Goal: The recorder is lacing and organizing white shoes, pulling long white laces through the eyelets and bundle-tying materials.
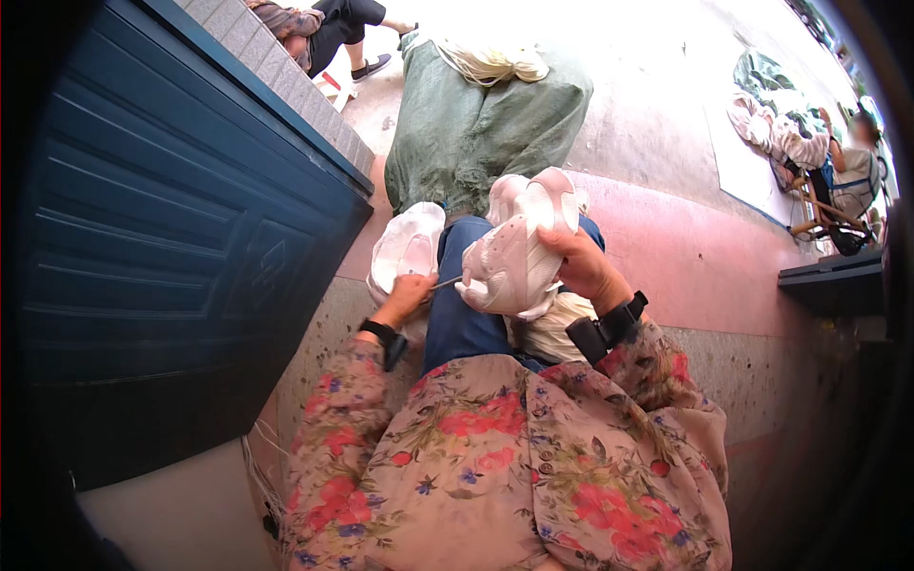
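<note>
My right hand (586,265) grips a white shoe upper (509,262) with cut-outs and mesh panels, held above my knees. Closed at the upper's left end, my left hand (407,293) pinches a thin grey stick-like thing (447,282). Its tip meets the edge of the upper; whether it is a hook or a stiff cord I cannot tell. Another white shoe upper (407,243) lies just beyond my left hand, by my leg. More white uppers (506,195) sit behind the held one, partly hidden by it.
A large green woven sack (486,124) stands past my knees, with a cream cord bundle (490,63) on top. Another cream bundle (557,328) lies under my right wrist. A dark blue panelled door (181,219) stands close on my left. Other people sit far left and far right.
</note>
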Demonstrator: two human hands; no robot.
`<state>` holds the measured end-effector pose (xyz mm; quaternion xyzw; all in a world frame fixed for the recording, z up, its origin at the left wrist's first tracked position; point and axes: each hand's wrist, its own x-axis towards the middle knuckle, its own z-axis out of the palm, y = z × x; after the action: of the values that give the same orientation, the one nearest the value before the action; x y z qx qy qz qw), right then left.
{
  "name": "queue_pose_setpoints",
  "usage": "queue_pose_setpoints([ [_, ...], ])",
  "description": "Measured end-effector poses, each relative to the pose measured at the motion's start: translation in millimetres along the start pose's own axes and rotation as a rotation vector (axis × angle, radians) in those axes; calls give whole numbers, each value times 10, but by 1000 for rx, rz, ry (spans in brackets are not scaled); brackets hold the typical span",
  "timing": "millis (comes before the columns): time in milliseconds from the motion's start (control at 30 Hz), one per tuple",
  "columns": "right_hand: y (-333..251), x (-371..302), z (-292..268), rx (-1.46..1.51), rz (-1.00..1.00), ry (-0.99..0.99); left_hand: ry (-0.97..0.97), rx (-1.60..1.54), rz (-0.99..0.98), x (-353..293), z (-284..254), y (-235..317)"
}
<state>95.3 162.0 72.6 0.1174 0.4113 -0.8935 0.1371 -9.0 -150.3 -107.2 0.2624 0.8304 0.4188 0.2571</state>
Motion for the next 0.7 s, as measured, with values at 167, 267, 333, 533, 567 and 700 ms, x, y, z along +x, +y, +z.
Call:
queue_pose_setpoints([
  [167,247,-45,-427,231,48,247,-18,106,-72,-338,-822,1778],
  [267,399,39,-770,247,141,432,-71,122,62,-387,-568,1968],
  [333,398,55,-905,265,153,470,-130,84,195,-365,-281,1905],
  [533,242,62,-763,-6,58,532,66,179,473,-253,273,2028],
  [567,235,86,-766,-4,49,534,21,225,455,-230,328,1929],
  [700,239,41,-801,-166,3,592,-75,315,452,-250,349,1968],
])
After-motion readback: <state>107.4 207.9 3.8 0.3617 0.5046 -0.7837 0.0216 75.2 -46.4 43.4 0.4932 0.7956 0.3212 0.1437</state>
